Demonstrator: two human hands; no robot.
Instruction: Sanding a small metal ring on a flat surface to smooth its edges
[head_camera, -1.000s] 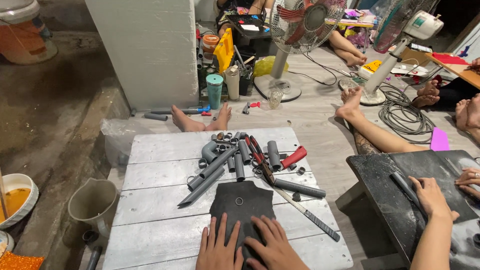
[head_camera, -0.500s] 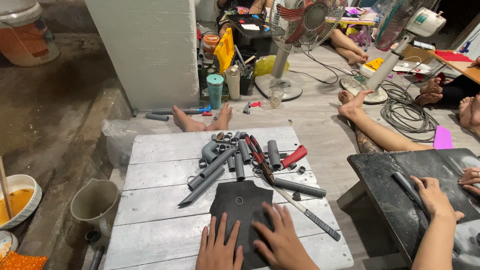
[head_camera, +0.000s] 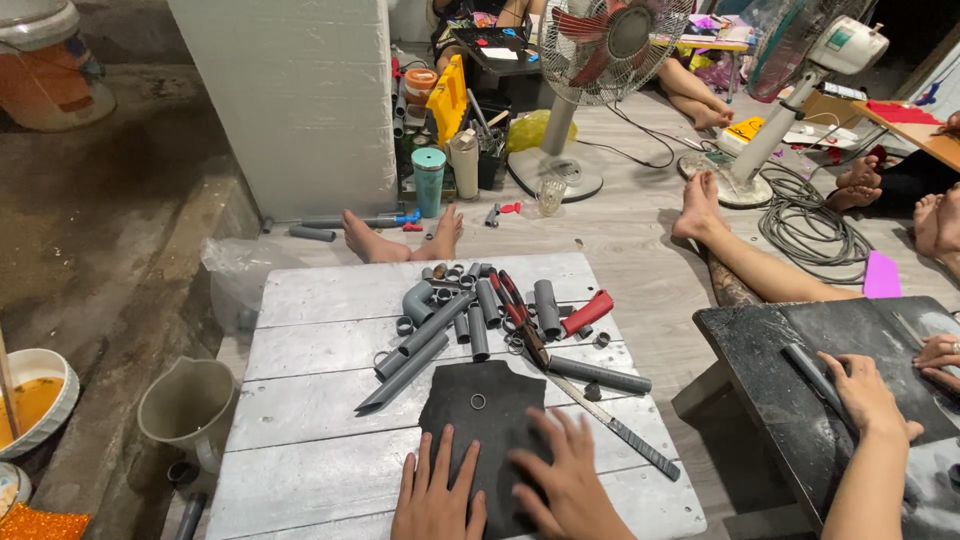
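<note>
Both hands lie flat on a dark sheet on the worktop.
The left hand (head_camera: 435, 495) and right hand (head_camera: 565, 480) are open, fingers spread, pressing the dark sheet (head_camera: 490, 415) at the near edge of the grey worktop (head_camera: 310, 470); a small ring (head_camera: 478, 401) rests on the sheet; grey pipe pieces (head_camera: 440, 335) and a long file (head_camera: 610, 425) lie just behind it.

Soft, even daylight fills the room; the whitewashed plank table (head_camera: 330, 350) is brightest, casting faint shadows beneath its grey pipe pieces. Left of it the concrete floor dims. Edges bow slightly; focus stays sharp.
</note>
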